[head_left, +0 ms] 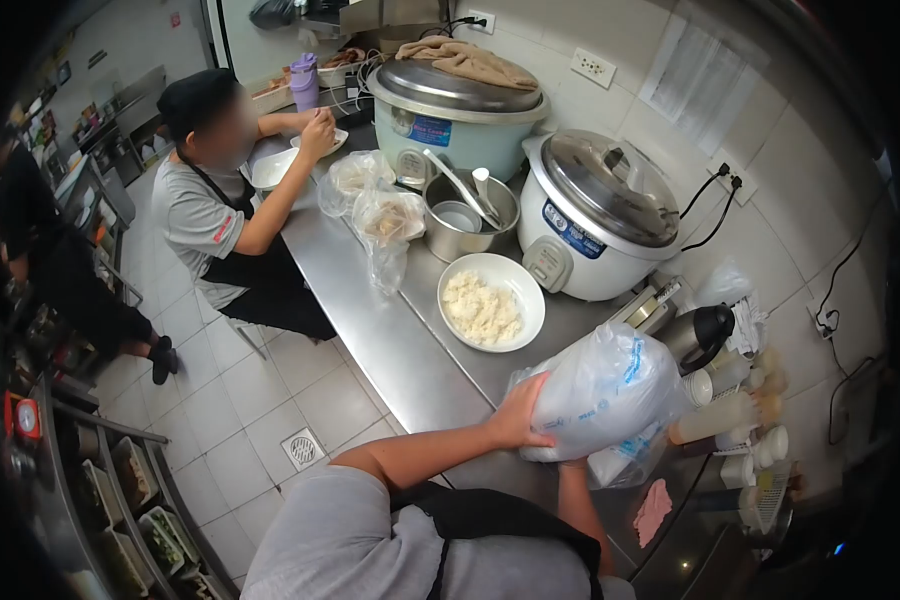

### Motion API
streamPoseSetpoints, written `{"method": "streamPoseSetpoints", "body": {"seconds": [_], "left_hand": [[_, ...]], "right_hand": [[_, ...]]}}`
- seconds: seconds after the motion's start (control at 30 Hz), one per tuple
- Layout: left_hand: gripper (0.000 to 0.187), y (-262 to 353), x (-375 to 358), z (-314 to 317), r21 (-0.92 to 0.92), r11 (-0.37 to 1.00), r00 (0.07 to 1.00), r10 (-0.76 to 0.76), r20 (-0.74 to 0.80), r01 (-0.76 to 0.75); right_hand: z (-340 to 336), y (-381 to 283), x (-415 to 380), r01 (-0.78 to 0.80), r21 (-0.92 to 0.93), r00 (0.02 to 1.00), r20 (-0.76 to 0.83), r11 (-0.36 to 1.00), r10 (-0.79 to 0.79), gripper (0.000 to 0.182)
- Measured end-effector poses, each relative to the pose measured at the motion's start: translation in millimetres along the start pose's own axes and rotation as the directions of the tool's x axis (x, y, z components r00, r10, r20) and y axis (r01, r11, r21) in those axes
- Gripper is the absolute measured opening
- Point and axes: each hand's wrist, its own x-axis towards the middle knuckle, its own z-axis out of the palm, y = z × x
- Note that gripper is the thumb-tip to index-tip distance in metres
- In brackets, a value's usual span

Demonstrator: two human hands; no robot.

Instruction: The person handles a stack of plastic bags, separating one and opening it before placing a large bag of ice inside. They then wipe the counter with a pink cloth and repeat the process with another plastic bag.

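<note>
A bulky bundle of white, partly clear plastic with blue print (610,385) is held above the near part of the steel table. My left hand (520,415) grips its left side, fingers and thumb spread around the plastic. The forearm of my right hand (572,466) runs up beneath the bundle, and its fingers are hidden behind it. Just beyond the bundle stands a white bowl (527,296) holding cooked white rice (480,307). Behind the bowl is a steel pot (458,243) with a white-handled utensil (462,185) leaning in it.
Two large rice cookers, one pale green (460,130) and one white (595,270), line the wall. Filled plastic bags (385,218) lie left of the pot. A seated co-worker (205,170) handles bowls at the far end. Bottles (715,415) and a pink cloth (653,512) are at right.
</note>
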Motion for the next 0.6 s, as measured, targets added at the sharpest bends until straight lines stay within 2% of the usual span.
{"method": "streamPoseSetpoints", "body": {"seconds": [0.17, 0.27, 0.33, 0.37, 0.4, 0.47, 0.53, 0.57, 0.6], "left_hand": [[0.104, -10.6, 2.7, 0.4, 0.022, 1.000, 1.000, 0.019, -0.011, -0.018], [0.091, -28.2, -9.2, -3.0, 0.027, 0.995, 0.996, -0.092, 0.001, 0.092], [0.081, -37.2, -26.4, -9.9, 0.150, 0.986, 0.995, -0.086, 0.049, 0.078], [0.076, -39.1, -34.8, -16.7, 0.213, 0.975, 0.994, -0.082, 0.073, 0.064], [0.063, -30.8, -43.5, -24.9, 0.233, 0.972, 0.997, -0.040, 0.066, 0.023], [0.054, -30.5, -62.8, -34.0, 0.243, 0.968, 0.993, -0.083, 0.087, 0.060], [0.045, -25.9, -75.5, -41.6, 0.285, 0.959, 0.997, -0.034, 0.062, 0.015], [0.040, -31.2, -82.3, -41.9, 0.269, 0.963, 0.998, -0.024, 0.056, 0.008], [0.037, -28.5, -85.2, -44.4, 0.283, 0.959, 0.998, -0.017, 0.068, -0.003]], "right_hand": [[0.1, -12.6, 1.7, -0.035, -0.172, 0.997, 0.055, 0.985, 0.045, 0.053], [-9.9, -45.9, -17.2, -0.063, -0.323, 0.985, 0.132, 0.944, 0.111, 0.052], [-25.9, -66.2, -32.0, -0.020, -0.407, 0.975, 0.194, 0.913, 0.108, 0.051], [-38.0, -70.7, -33.8, 0.040, -0.429, 0.975, 0.215, 0.902, 0.059, 0.050], [-63.5, -64.0, -26.0, 0.155, -0.469, 0.975, 0.212, 0.869, -0.060, 0.045], [-116.7, -50.2, -21.8, 0.339, -0.565, 0.941, 0.182, 0.753, -0.287, 0.036], [-133.3, -91.5, -55.5, 0.344, -0.716, 0.877, 0.013, 0.608, -0.480, 0.024], [-137.3, -112.6, -75.3, 0.262, -0.852, 0.840, -0.030, 0.453, -0.541, 0.021], [-155.5, -115.6, -79.4, 0.217, -0.887, 0.809, -0.070, 0.407, -0.583, 0.019]]}}
